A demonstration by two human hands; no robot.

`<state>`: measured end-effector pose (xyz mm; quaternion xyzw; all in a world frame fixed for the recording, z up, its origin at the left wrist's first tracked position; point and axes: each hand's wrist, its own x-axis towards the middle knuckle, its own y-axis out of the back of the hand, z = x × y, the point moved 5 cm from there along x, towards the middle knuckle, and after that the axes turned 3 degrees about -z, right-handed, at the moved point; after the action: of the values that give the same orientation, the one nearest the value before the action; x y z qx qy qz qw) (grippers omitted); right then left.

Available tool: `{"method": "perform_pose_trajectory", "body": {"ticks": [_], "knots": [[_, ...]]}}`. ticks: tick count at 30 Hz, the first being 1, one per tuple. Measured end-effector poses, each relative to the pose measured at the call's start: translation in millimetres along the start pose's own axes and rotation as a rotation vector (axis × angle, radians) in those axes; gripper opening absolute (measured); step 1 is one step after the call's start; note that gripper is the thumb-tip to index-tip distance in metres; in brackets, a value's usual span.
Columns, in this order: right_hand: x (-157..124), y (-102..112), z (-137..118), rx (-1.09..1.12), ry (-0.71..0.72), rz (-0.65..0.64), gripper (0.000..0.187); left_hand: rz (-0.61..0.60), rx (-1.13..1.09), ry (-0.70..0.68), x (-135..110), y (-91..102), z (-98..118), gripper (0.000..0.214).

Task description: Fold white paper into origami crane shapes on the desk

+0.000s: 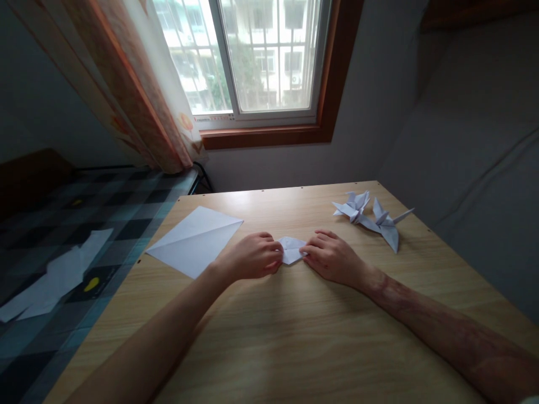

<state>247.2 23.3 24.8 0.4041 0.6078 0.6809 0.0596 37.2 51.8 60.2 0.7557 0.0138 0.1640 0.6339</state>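
Between my hands is a small piece of folded white paper point(290, 251), with a crease across its middle. My left hand point(257, 255) pinches its left end, fingers curled over it. At the opposite end, the thumb and fingers of my right hand point(330, 255) close on the paper's right tip. The ends of the paper are hidden under my fingers. To the left of my left hand lies a larger creased white paper square point(193, 238), turned cornerwise. Beyond my right hand sit folded paper cranes point(385, 223), wings spread and close together.
Everything rests on a light wooden table point(269, 348). A bed with a checked sheet point(138, 205) stands on the left, with white paper scraps point(63, 280) on it. Behind the table are a barred window point(269, 56) and an orange-patterned curtain point(126, 73). Walls close off the back and right.
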Motion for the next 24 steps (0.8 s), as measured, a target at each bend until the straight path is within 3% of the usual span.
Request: {"method": "perform_pose_trajectory", "body": {"ticks": [6, 18, 24], "knots": [[0.4, -0.1, 0.4, 0.012, -0.011, -0.003, 0.011, 0.006, 0.067, -0.055, -1.0, -9.0, 7.8, 0.018], [-2.9, -3.9, 10.7, 0.156, -0.104, 0.025, 0.01, -0.027, -0.09, 0.136, -3.4, -5.8, -6.9, 0.033], [-3.0, -5.2, 11.7, 0.199, -0.11, 0.042, 0.014, 0.0, -0.136, 0.169, -1.5, -2.7, -7.4, 0.034]]}}
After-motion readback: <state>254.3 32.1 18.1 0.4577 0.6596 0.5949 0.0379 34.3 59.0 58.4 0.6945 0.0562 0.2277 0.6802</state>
